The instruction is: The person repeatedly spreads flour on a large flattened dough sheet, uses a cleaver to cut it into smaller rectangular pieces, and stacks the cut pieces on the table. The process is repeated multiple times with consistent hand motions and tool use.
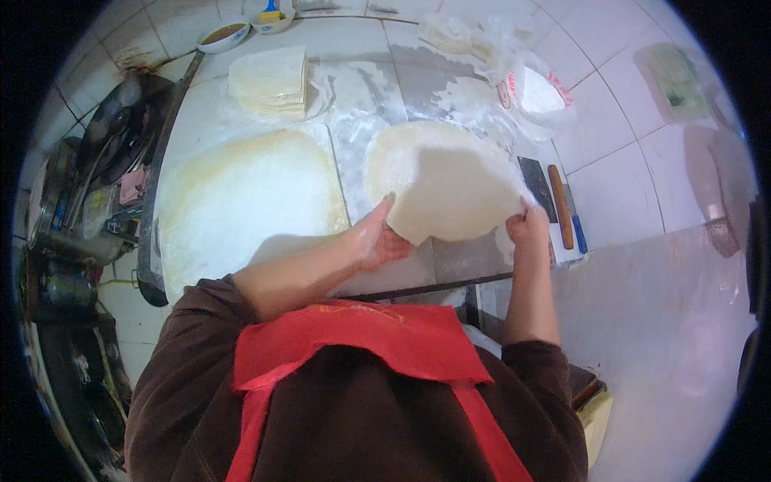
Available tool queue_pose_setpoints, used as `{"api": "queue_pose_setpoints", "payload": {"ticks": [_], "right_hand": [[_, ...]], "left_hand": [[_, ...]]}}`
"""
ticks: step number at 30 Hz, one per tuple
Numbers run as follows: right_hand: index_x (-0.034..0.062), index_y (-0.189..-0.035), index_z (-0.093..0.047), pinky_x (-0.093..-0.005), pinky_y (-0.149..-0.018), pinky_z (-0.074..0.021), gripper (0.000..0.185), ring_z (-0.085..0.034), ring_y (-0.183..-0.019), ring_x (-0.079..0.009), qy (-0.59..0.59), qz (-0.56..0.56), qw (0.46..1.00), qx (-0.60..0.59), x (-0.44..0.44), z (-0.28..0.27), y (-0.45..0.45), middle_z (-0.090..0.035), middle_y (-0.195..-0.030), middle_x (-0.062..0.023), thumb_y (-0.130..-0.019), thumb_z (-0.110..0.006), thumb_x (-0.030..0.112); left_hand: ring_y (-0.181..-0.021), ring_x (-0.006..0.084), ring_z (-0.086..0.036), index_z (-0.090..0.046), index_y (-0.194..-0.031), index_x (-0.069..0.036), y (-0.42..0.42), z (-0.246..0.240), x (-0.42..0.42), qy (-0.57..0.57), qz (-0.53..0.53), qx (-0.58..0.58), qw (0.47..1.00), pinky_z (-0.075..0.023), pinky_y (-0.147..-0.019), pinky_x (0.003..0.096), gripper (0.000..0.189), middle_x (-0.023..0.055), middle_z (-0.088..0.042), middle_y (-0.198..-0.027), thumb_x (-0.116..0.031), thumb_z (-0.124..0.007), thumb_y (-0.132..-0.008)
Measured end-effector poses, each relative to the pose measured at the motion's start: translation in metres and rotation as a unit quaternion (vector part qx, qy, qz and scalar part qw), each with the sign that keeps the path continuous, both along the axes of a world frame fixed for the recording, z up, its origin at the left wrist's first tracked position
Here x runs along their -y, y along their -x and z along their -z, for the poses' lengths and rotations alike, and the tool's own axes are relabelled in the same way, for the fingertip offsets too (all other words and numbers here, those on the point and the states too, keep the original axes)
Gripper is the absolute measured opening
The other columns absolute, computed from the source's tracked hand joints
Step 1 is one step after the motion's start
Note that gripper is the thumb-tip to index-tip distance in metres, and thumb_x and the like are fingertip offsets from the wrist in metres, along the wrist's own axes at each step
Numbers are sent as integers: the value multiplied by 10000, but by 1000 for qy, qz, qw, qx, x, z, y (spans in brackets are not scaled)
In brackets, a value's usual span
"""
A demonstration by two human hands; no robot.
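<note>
A large round sheet of rolled dough (452, 181) lies over the floured tiled counter (415, 268) before me, a shadow across it. My left hand (385, 238) holds its near left edge, thumb on top and fingers beneath. At its near right edge, my right hand (530, 222) pinches the dough between thumb and curled fingers. To the left is a broad floured board or sheet (253, 193); which one, I cannot tell. Behind that stands a stack of thin, flat dough sheets (271, 84).
A dark flat blade (536, 184), a wooden rolling pin (561, 208) and a blue-handled tool (579, 234) lie at the right. Farther back are an open bag of white flour (539, 93), a bowl of brown liquid (224, 39) and a bowl with a brush (272, 18).
</note>
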State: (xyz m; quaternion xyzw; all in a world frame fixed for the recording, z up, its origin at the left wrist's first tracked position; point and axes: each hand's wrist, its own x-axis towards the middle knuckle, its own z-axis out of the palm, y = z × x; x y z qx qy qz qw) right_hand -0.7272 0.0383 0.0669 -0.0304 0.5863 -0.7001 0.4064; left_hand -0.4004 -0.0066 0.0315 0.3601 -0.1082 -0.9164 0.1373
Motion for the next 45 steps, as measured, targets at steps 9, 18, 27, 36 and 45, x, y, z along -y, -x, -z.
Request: {"api": "queue_pose_setpoints", "payload": {"ticks": [9,18,27,36,45], "right_hand": [[-8,-1248,-460,-442,-825,-533,392,-597,-1010,-322,-11,-45,995,83,-26,57,2,-567,-1165,-172,-868,-541,44],[15,-1163,-507,-471,-693,-555,288,-628,-920,-300,30,-136,985,98,58,45,-49,-605,-1073,-140,-887,-552,88],[48,-1121,-561,-377,-753,-517,313,-630,-850,-280,-33,-233,971,37,90,73,-45,-634,-996,-121,-862,-582,222],[80,-1093,-583,-376,-710,-507,419,-636,-820,-273,-88,-394,630,-664,78,116,-7,-658,-889,-113,-688,-673,142],[53,-950,-674,-345,-776,-493,224,-635,-905,-266,-307,-444,196,-819,200,13,25,-665,-903,-159,-779,-561,144]], "left_hand": [[-841,206,-623,-571,-1089,4,53,-12,85,324,-82,212,918,-506,-732,381,318,115,-648,-938,-158,-577,-815],[-849,174,-595,-413,-1288,0,-36,-45,185,477,-168,254,825,-490,-734,312,499,111,-606,-1026,-180,-593,-859],[-1339,328,-282,-399,-1359,-120,-193,27,22,664,150,660,318,-207,-1074,535,530,135,-320,-1447,-308,-525,-881],[-1203,375,-439,-443,-1292,-12,-190,0,35,687,52,603,402,-336,-1037,409,487,217,-476,-1268,-79,-540,-820],[-939,210,-555,-465,-1218,-40,-20,8,171,220,-184,182,940,-443,-832,327,365,80,-593,-1025,-236,-523,-915]]}}
